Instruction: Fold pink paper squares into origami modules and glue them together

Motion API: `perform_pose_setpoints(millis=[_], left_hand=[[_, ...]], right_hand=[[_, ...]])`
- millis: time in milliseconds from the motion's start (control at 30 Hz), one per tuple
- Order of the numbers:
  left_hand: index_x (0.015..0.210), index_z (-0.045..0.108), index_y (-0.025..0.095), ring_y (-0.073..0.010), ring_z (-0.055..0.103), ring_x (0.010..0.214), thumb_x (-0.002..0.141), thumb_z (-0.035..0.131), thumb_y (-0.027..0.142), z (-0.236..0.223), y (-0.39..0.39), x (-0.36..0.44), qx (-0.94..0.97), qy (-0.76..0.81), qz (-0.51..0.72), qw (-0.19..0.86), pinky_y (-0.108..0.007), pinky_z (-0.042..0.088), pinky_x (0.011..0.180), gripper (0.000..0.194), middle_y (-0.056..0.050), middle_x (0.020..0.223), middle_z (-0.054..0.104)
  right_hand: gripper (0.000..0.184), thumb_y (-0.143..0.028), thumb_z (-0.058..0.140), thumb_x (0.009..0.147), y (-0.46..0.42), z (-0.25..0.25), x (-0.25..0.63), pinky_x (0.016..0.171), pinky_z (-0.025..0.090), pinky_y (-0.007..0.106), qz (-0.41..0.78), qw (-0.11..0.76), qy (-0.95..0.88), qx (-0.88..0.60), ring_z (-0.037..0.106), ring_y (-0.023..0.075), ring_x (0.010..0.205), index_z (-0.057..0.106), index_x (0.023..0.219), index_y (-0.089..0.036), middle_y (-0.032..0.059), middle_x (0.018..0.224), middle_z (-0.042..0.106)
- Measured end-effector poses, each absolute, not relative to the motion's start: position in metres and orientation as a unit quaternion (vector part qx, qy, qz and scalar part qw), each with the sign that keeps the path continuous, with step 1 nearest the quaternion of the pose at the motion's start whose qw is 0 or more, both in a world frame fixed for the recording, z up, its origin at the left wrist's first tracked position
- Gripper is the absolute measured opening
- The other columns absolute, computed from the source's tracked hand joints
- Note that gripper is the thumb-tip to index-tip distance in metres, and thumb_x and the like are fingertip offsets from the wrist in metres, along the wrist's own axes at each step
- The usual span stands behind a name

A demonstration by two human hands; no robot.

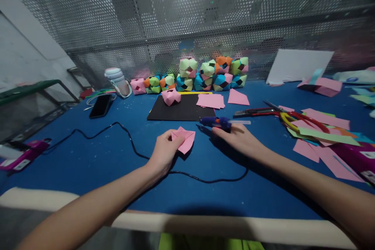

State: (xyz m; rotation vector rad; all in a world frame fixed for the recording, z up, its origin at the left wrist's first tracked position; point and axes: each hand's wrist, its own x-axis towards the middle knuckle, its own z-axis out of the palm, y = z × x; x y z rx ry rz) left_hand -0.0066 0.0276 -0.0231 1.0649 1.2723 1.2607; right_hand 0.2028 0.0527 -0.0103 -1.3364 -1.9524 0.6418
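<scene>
Pinched between the thumb and fingers of my left hand is a folded pink paper piece, held just above the blue tabletop. My right hand is closed round a dark blue hot glue gun, whose nozzle points left. A clear glue stick protrudes from its back end. The handle is mostly hidden by my fingers. Beyond the hands, a finished pink paper ball sits on a black board, beside a stack of pink paper squares.
Several multicoloured folded paper balls are lined up and stacked at the back. Scissors and paper scraps cover the right side. A phone and a bottle stand left; a black cable crosses the table.
</scene>
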Motion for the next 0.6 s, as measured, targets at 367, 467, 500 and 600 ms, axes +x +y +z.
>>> perform_pose_setpoints(millis=[367,467,500,600], left_hand=[[0.076,0.065,0.012,-0.0133,0.055,0.066,0.065,0.067,0.027,-0.026,0.029,-0.008,0.485,0.535,0.512,0.465,-0.025,0.04,0.064,0.018,-0.003,0.074,0.064],[0.074,0.065,0.013,-0.013,0.054,0.065,0.068,0.064,0.028,-0.023,0.027,-0.008,0.502,0.541,0.502,0.452,-0.024,0.039,0.063,0.017,-0.002,0.072,0.063],[0.073,0.065,0.013,-0.0127,0.052,0.065,0.069,0.064,0.029,-0.022,0.026,-0.008,0.511,0.546,0.495,0.443,-0.024,0.039,0.062,0.017,-0.002,0.071,0.062],[0.068,0.062,0.013,-0.0118,0.048,0.062,0.071,0.062,0.033,-0.02,0.024,-0.008,0.544,0.557,0.471,0.414,-0.023,0.035,0.058,0.02,-0.001,0.066,0.058]], right_hand=[[0.008,-0.022,0.051,0.083,0.017,-0.002,0.194,0.058,0.046,0.024,0.12,0.332,-0.865,-0.356,0.059,0.0141,0.063,0.054,0.088,-0.017,0.0054,0.076,0.063],[0.008,-0.023,0.048,0.085,0.015,-0.004,0.192,0.056,0.044,0.023,0.112,0.325,-0.875,-0.341,0.058,0.0134,0.062,0.053,0.087,-0.017,0.0053,0.076,0.062],[0.009,-0.024,0.047,0.085,0.015,-0.005,0.192,0.055,0.043,0.023,0.11,0.321,-0.878,-0.339,0.057,0.0133,0.061,0.053,0.086,-0.017,0.0053,0.075,0.062],[0.013,-0.026,0.045,0.087,0.016,-0.007,0.191,0.054,0.042,0.024,0.101,0.304,-0.883,-0.344,0.058,0.0135,0.06,0.054,0.088,-0.016,0.0059,0.076,0.063]])
